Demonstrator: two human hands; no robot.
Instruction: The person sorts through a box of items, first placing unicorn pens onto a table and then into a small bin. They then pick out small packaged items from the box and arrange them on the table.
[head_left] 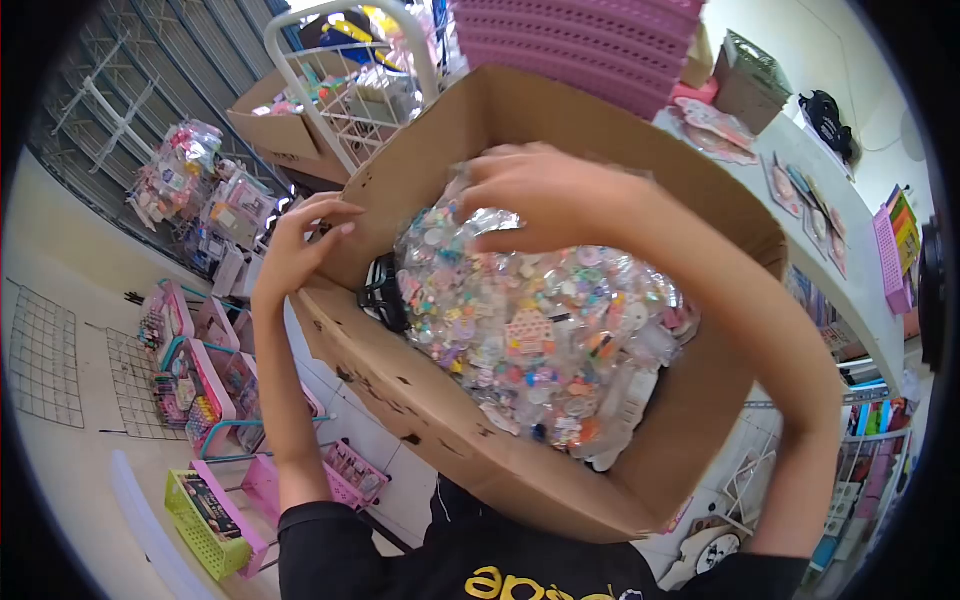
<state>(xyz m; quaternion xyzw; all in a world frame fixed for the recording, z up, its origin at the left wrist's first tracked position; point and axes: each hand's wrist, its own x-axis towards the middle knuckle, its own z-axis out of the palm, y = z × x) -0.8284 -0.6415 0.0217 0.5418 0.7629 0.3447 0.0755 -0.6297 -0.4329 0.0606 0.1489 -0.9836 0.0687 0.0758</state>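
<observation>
A large cardboard box (430, 390) stands open in front of me. Inside lies clear plastic packaging filled with small colourful beads and charms, a plastic bag of beads (560, 330). My left hand (312, 240) is at the box's left rim, its fingers bent over the edge and the thumb on the inner side. Over the far left part of the contents, my right hand (550, 200) curls around the shiny plastic of the bag, thumb below and fingers above; the fingertips are slightly blurred. A black plastic object (382, 292) is wedged between the bag and the left wall.
Behind the box are stacked pink baskets (580, 45) and a white wire rack (350, 90). A second cardboard box (285, 140) sits at the back left. On the right runs a white table (850, 260). Baskets of goods, including a green basket (205, 520), stand at lower left.
</observation>
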